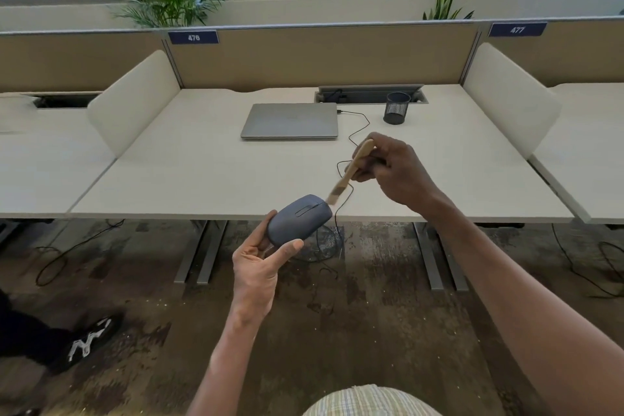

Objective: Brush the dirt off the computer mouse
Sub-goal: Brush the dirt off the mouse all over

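My left hand (258,267) holds a grey corded computer mouse (299,219) by its rear end, thumb on one side and fingers on the other, in the air just in front of the desk edge. My right hand (393,169) grips the wooden handle of a small brush (351,170), whose bristles point down-left and touch the front end of the mouse. The mouse's black cable (341,209) hangs down from its front and also runs over the desk towards the laptop.
On the white desk (202,172) lie a closed silver laptop (290,120) and a black mesh pen cup (396,108) by a cable tray. Low dividers flank the desk. Another person's shoe (89,338) is on the floor at the left.
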`<state>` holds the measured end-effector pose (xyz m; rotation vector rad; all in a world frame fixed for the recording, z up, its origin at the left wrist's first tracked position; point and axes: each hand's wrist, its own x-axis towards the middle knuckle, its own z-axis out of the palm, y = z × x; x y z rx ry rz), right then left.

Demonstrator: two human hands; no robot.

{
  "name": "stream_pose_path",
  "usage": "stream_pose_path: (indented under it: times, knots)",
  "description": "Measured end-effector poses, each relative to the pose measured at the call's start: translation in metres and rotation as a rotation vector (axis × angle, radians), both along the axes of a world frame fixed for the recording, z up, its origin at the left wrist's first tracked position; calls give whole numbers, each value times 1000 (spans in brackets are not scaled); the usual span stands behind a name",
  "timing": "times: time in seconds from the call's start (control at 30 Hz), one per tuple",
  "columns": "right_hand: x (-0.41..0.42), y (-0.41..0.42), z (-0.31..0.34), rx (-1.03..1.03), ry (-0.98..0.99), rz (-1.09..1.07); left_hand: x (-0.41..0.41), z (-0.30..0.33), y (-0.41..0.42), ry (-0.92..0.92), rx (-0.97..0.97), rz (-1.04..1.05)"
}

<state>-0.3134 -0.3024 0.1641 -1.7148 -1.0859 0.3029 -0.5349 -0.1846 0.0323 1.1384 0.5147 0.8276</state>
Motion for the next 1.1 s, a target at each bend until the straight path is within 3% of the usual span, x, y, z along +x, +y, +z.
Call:
stream_pose_path:
  times: [0.1, 0.33, 0.47, 0.57, 0.7, 0.87, 1.03, 1.1]
  knots:
    - [-6, 3, -7, 95, 126, -4, 1, 2, 3, -14, -11, 1]
    - [4, -18, -26, 98, 325, -37, -4, 2, 4, 0, 2, 15]
    - [-21, -6, -18, 90, -107, -220, 2, 5, -1, 18, 42, 3]
    - [-50, 2, -10, 55, -338, -166, 5, 5, -6, 27, 57, -13]
    - [-62, 8, 2, 62, -318, -95, 5, 5, -9, 13, 62, -24]
    - [-38, 4, 8, -12, -371, -251, 3, 4, -8, 20, 86, 2]
    - [-50, 1, 9, 25, -162, 15, 2, 5, -7, 24, 92, 7]
    - [-49, 3, 12, 63, -157, 20, 2, 5, -8, 17, 84, -5]
